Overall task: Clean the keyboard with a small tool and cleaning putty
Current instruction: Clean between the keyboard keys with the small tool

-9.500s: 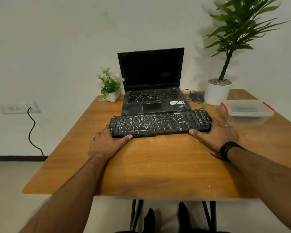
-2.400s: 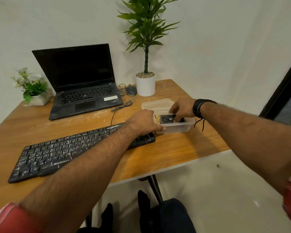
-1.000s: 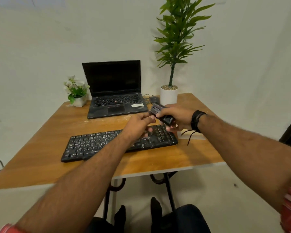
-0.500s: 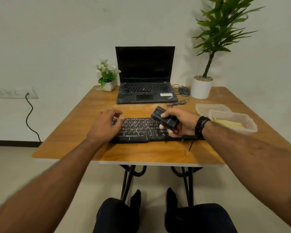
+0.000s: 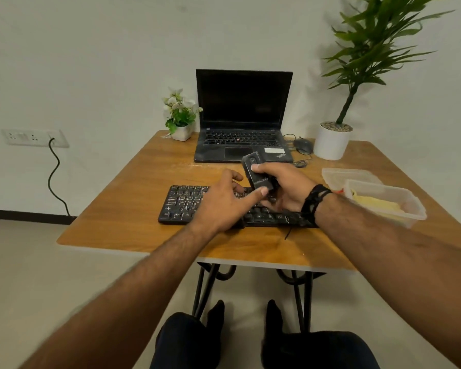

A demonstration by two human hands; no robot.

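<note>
A dusty black keyboard lies across the wooden table. My right hand grips a small black tool above the keyboard's middle, tilted with its upper end towards the laptop. My left hand hovers over the keys, its thumb touching the tool's lower end. To the right stands an open clear plastic box holding yellow putty, with its lid lying behind it.
An open black laptop sits at the back, with a mouse and cable beside it. A small flower pot is back left, a tall plant in a white pot back right. My knees are under the table's front edge.
My left hand moved right from the keyboard's left part to the tool, its thumb now touching it. My right hand raised the tool slightly. The camera view shifted a little.
</note>
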